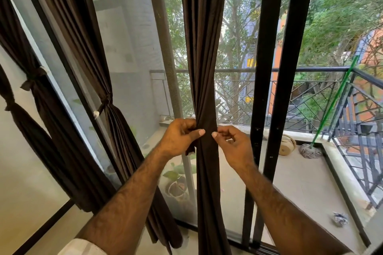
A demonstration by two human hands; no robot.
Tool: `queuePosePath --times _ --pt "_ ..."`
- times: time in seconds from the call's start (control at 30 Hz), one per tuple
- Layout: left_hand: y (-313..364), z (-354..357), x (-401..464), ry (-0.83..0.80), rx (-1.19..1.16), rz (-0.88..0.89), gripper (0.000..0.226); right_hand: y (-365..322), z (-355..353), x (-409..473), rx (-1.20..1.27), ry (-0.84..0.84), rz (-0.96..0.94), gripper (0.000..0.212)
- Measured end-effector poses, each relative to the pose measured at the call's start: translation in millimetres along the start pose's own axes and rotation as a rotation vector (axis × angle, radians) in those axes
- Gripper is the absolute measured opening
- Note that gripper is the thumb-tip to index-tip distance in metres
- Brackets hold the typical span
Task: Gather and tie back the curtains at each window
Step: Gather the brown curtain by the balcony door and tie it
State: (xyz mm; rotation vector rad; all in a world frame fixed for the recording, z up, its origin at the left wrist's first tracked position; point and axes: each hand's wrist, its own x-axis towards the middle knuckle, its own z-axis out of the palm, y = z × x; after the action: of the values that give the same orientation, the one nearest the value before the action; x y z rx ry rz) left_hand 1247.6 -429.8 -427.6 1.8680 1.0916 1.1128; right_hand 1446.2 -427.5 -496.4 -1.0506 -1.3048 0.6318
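A dark brown pleated fabric curtain (204, 58) hangs gathered into a narrow column in front of the glass balcony door. The left hand (180, 138) grips its left side with curled fingers, a short brown fabric tie strip (190, 149) dangling below the palm. The right hand (232, 143) touches the right side, thumb against the cloth. To the left, 2 other brown curtains (107, 97) are tied back. Outside stand a green-handled string mop (310, 149) and a black metal railing (323, 69).

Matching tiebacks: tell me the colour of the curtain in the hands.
Plain dark brown curtain, no pattern; seen in the head view.
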Motion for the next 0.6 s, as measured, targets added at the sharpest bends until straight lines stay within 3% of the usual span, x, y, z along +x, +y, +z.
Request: queuePosePath --times 0.13,0.27,0.43,0.6 --pt "-3.2 -1.9 -4.4 0.015 -0.014 0.047 0.016 -3.4 1.4 -5.0 -0.003 0.017 -0.033 0.015" --pt "-5.6 -8.3 -8.6 -0.063 -0.096 0.049 0.028 -11.2 6.9 -7.9 0.074 -0.076 0.047 0.026" --pt "-9.5 -23.6 -10.2 -0.095 -0.065 0.026 0.026 -14.4 8.9 -14.6 0.076 -0.091 0.055 0.012" --pt "-5.2 -17.0 -11.7 0.027 0.085 0.039 0.019 -25.5 20.6 -26.5 -0.021 0.083 -0.011 0.016"
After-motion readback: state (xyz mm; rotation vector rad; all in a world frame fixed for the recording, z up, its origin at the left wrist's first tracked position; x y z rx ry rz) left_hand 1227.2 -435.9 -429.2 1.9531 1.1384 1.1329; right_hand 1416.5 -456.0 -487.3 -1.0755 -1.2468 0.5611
